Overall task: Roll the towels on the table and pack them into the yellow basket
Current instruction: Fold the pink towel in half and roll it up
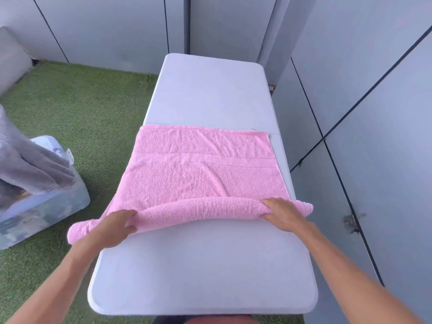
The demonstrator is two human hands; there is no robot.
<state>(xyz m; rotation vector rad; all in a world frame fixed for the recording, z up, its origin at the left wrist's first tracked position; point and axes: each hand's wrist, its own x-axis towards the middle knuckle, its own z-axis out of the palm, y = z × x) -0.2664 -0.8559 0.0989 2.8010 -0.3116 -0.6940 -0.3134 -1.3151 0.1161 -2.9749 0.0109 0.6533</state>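
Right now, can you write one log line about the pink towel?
step: rolling | pink terry towel: near edge rolled, rest flat on white plastic table | left hand: gripping roll | right hand: gripping roll

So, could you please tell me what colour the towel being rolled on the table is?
The towel is plain pink, seen clearly in the head view.

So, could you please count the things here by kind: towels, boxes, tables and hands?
Pink towel: 1
Grey towel: 1
Clear plastic box: 1
White table: 1
Hands: 2, left hand and right hand
Total: 6
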